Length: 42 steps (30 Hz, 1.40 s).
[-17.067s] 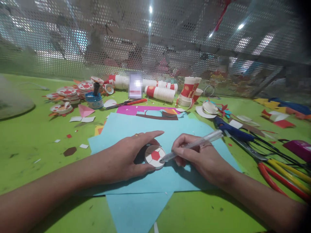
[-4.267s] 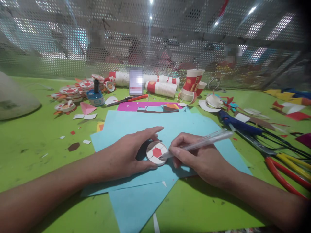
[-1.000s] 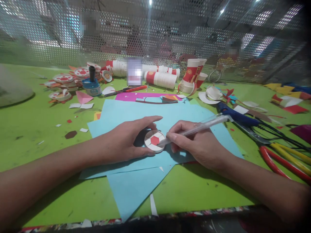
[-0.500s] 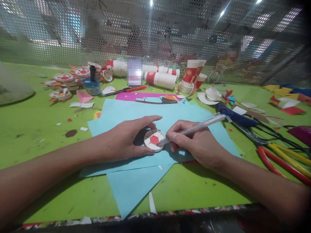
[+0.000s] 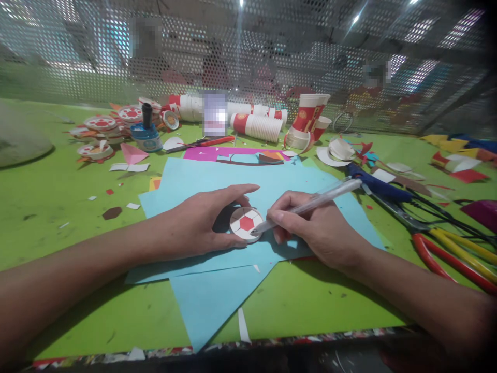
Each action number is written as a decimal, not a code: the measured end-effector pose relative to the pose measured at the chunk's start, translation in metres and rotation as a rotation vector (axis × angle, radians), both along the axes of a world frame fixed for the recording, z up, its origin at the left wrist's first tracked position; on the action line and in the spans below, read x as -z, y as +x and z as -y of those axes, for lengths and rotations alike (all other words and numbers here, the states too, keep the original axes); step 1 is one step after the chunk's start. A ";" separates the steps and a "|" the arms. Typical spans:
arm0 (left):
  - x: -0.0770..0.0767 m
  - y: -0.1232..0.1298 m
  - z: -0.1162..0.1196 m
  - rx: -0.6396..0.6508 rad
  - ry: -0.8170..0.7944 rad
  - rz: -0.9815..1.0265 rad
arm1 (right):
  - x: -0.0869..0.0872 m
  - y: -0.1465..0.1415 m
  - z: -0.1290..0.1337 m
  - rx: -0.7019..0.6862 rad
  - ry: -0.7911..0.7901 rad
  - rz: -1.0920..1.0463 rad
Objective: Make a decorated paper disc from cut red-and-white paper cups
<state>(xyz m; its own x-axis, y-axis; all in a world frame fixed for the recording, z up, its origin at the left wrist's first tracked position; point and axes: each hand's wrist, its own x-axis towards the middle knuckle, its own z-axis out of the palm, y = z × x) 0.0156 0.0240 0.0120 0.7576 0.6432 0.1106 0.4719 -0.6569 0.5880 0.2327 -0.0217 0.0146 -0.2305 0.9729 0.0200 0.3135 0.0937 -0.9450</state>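
Note:
A small white disc (image 5: 235, 226) with a red hexagon in its middle and dark lines running out from it lies on light blue paper (image 5: 209, 176). My left hand (image 5: 202, 220) curves around the disc's left side, thumb at its near edge and fingers at its far edge, the index finger stretched out. In my right hand (image 5: 310, 225) is a clear pen (image 5: 334, 194), pinched between thumb and fingers. The pen's tip rests on the disc, right of and below the hexagon.
Scissors (image 5: 411, 225) with red and yellow handles lie at right. Behind the paper stand a blue glue bottle (image 5: 146, 138), red-and-white paper cups (image 5: 260, 128) and a phone-like screen (image 5: 215, 114). Decorated discs (image 5: 100, 123) pile up at left. Perforated mesh (image 5: 248, 57) rises behind.
The pen's tip has shifted very slightly on the disc and its rear end sits a little higher. Both hands and the disc keep nearly the same place.

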 end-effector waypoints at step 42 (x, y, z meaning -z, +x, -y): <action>0.000 0.000 0.001 0.008 0.034 0.034 | 0.001 -0.001 0.000 -0.015 0.011 0.013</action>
